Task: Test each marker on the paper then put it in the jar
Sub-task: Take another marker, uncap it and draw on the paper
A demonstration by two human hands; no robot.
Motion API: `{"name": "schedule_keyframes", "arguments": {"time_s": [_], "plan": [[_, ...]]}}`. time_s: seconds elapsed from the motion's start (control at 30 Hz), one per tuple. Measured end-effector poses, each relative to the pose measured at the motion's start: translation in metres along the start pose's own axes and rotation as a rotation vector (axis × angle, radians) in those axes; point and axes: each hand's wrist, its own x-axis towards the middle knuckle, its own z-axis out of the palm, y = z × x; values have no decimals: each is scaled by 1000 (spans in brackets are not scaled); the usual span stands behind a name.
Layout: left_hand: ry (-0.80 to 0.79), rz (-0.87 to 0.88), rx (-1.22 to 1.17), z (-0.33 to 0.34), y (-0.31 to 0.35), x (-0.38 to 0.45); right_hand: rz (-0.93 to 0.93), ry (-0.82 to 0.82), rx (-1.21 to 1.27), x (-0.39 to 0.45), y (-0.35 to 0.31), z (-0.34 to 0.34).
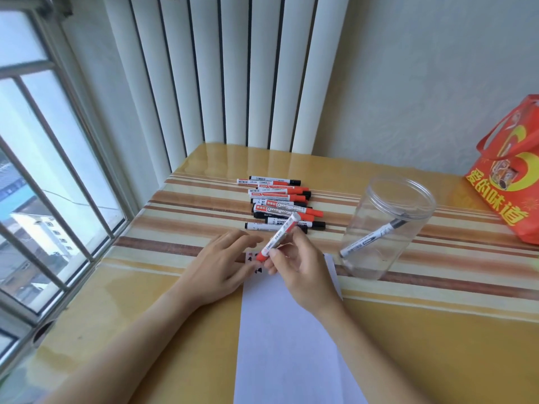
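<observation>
My right hand (300, 271) grips a red marker (278, 239), its red end pointing down at the top left corner of the white paper (288, 345). Small black and red marks show on that corner. My left hand (224, 263) rests flat on the paper's left edge with fingers spread. Beyond the hands lies a pile of markers (280, 204), red and black. At the right stands a clear plastic jar (388, 225) with one black marker (372, 237) leaning inside it.
The table (437, 345) has a glossy yellow cover with brown stripes. A red gift bag (510, 182) stands at the far right edge. A barred window (43, 170) runs along the left, and a white radiator (233, 71) rises behind the table.
</observation>
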Motion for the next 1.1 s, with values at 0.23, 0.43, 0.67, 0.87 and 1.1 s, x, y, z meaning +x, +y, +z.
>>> {"name": "schedule_keyframes", "arguments": {"time_s": [0.23,0.43,0.67,0.87,1.1], "plan": [[90,6,161,1,1,2,40,209,165,4,4,-8],[82,-92,156,0,-1,1,-122,283,-215,3,2,-29],[49,-20,290,3,2,2,-317,210,-946,2,-2,-17],[26,63,244,1,6,1,-398,-63,-966,0,15,7],[14,78,214,4,2,2,-416,-53,-1016,-7,18,7]]}}
